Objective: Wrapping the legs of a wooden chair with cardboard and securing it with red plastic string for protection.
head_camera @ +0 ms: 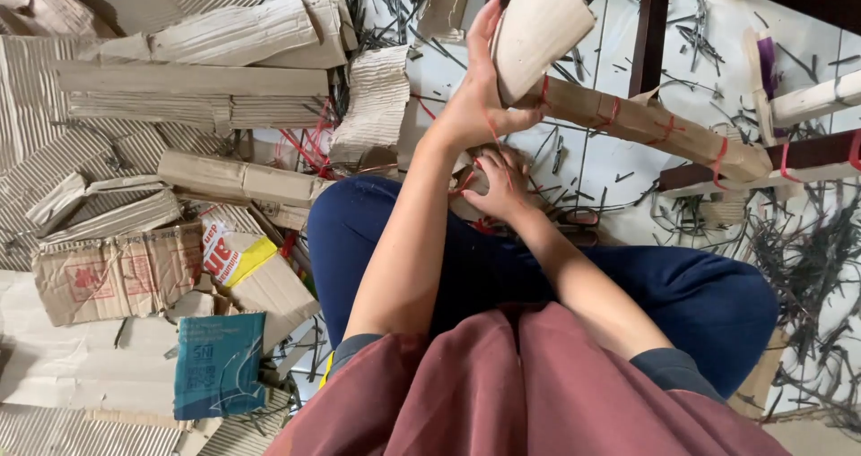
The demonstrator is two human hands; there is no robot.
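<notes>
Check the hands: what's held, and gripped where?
Left hand grips the cardboard roll at its near end, by the red string ties. Right hand rests below; its hold cannot be told.

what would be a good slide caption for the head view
Seated person's left hand steadies a red-tied cardboard roll while the right hand handles red string.

Even, soft daylight across whole head view; no single source visible. Shadows faint and diffuse, darkest under cardboard stack (pixel 193 93) and beneath blue trouser leg (pixel 377 232). White tiled floor (pixel 628 160) bright, slightly washed out, no hard glare. Focus mostly sharp; slight motion blur on left hand (pixel 475 97). Mild wide-angle stretching at corners.
</notes>
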